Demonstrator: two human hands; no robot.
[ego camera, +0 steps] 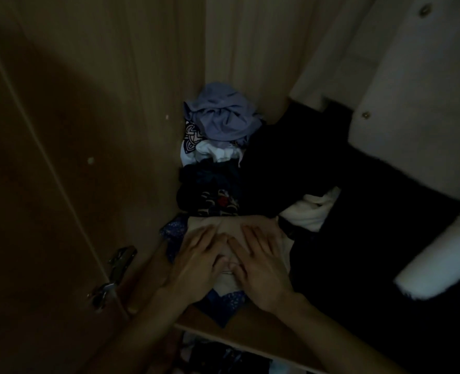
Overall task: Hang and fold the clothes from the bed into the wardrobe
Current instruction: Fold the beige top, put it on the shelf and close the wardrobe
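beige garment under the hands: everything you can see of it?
The beige garment looks like soft, plain cloth, folded into a flat packet. It lies at the front of the wardrobe shelf on a dark blue speckled cloth. The left hand and right hand press flat on it, fingers spread, covering much of it. Dim light hides finer detail.

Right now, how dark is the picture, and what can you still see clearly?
Head view: the light is very dim, with a big shadow across the door; the black clothes blur into one dark lump; the purple top and the pale cloth under the left hand and right hand show best; the white thing at the right edge is fuzzy.
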